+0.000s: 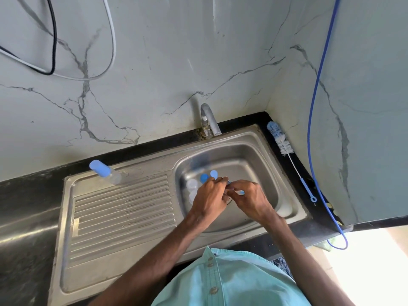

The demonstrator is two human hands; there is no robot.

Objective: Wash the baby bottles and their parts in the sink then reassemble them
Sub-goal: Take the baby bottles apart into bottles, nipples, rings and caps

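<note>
- Over the sink (254,138) basin, our left hand (210,195) and right hand (249,199) pinch one small blue part (240,192); we judge washing is under way.
- Next we need the tap (209,120) running, or the brush (280,139) from the bench's (26,191) right edge.
- The capped bottle (105,172) sits at the drainboard's (123,213) far edge, with its cap pointing far-left. We cannot tell whether it stands or lies.

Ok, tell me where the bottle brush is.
In the head view the bottle brush lies on the black counter right of the sink, along the right wall, bristles toward the back corner, beside the blue hose.
</note>
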